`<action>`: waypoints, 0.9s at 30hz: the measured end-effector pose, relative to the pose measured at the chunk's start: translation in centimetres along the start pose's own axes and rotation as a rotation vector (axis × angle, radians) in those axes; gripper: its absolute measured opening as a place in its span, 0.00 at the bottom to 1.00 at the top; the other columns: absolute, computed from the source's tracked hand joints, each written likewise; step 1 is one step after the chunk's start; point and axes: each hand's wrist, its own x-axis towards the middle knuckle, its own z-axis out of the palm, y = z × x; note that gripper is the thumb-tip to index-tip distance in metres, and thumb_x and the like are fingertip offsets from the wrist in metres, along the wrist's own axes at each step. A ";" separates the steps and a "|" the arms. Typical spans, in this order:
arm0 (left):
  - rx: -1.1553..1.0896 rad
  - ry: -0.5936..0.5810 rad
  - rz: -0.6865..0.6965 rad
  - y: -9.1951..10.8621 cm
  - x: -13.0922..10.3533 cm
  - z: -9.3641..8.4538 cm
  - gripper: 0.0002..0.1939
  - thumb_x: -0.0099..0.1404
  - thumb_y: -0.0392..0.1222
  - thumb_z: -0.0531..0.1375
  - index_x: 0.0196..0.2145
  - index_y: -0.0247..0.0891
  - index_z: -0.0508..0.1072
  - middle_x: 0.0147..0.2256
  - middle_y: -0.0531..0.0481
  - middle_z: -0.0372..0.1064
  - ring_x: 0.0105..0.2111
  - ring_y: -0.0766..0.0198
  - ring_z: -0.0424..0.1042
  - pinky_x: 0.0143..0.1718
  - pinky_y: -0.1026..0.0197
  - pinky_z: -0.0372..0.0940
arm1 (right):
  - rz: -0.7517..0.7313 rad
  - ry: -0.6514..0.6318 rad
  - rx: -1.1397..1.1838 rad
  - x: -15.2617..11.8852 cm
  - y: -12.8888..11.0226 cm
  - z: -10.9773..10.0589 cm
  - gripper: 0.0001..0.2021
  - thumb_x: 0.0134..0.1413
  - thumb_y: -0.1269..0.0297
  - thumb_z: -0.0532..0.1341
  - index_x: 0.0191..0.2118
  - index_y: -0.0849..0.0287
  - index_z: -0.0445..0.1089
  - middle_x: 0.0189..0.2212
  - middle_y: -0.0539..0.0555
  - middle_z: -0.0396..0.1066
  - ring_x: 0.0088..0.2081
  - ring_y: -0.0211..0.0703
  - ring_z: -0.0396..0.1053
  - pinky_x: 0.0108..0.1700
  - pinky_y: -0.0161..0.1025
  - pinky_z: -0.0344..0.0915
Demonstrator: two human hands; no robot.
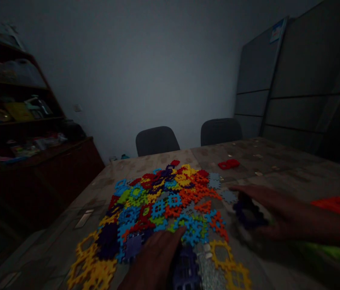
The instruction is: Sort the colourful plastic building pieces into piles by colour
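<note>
Head view: dim light, pale wall [157, 80] at the back, patterned bench [281, 175] across the front. Two chairs [157, 141] are lined up past its far edge. Bench middle is covered by a multicoloured heap [172, 211] of toothed pieces. Left hand [157, 251] is laid on the heap's near part, beside a dark panel [186, 266]; whether anything is pinched in that grip cannot be told. Dark frame piece [241, 211] is gripped by the right hand [287, 214] between thumb and fingers, right of the heap, near a grey piece [229, 196]. Orange triangle [335, 205] is seen beyond the right forearm, green piece [328, 250] on its near side. Risks, as judged: both could be swept by that forearm if dropped low; layered pieces could be slid off by left-hand pressure; frame could be twisted loose if only its toothed rim is pinched.
</note>
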 end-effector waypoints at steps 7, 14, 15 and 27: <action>-0.029 -0.058 0.121 5.8 14.9 -0.1 0.42 0.59 0.41 0.73 0.69 0.38 0.66 0.64 0.36 0.70 0.63 0.39 0.70 0.65 0.39 0.65 | 0.155 0.020 -0.038 1.2 10.9 -3.3 0.41 0.51 0.60 0.65 0.72 0.59 0.63 0.54 0.66 0.77 0.55 0.65 0.75 0.56 0.52 0.70; 0.091 -0.153 0.161 9.1 27.1 5.6 0.27 0.70 0.48 0.70 0.62 0.38 0.72 0.59 0.40 0.72 0.58 0.46 0.74 0.59 0.40 0.70 | 0.242 -0.045 -0.071 2.1 17.0 -1.4 0.47 0.41 0.58 0.68 0.71 0.64 0.64 0.58 0.67 0.76 0.57 0.69 0.74 0.59 0.58 0.70; 0.110 -0.170 0.151 9.3 28.0 6.6 0.24 0.73 0.49 0.68 0.61 0.39 0.72 0.60 0.40 0.72 0.58 0.46 0.74 0.58 0.39 0.70 | 0.247 -0.060 -0.072 2.1 17.6 -1.0 0.48 0.41 0.58 0.68 0.71 0.65 0.63 0.59 0.68 0.75 0.58 0.69 0.73 0.60 0.58 0.69; 0.202 -0.237 0.061 10.7 31.3 12.5 0.20 0.75 0.49 0.66 0.60 0.39 0.73 0.59 0.42 0.72 0.55 0.48 0.75 0.56 0.41 0.72 | 0.213 -0.210 -0.047 2.9 21.1 0.2 0.41 0.58 0.54 0.72 0.73 0.57 0.59 0.63 0.64 0.70 0.59 0.61 0.72 0.61 0.62 0.68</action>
